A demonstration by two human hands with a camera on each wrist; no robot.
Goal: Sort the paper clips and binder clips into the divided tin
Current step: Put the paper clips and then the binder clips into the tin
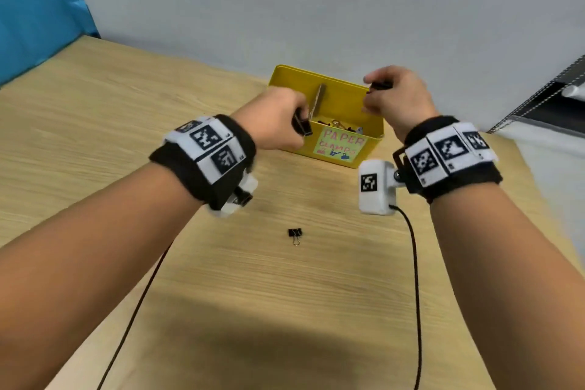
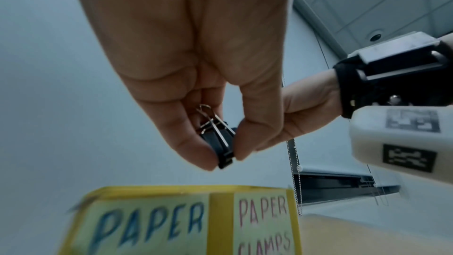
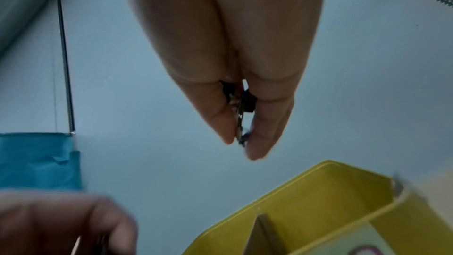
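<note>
The yellow tin (image 2: 221, 220) bears handwritten labels: "PAPER" and "PAPER CLAMPS".

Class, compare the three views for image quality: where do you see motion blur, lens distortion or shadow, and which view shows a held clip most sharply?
Head view: wide-angle bend at the edges, a soft shadow on the near table, the loose binder clip crisp. Left wrist view: sharpest held clip in the left hand; tin labels slightly smeared. Right wrist view: dim and blurred; the right hand and its clip are soft.
</note>
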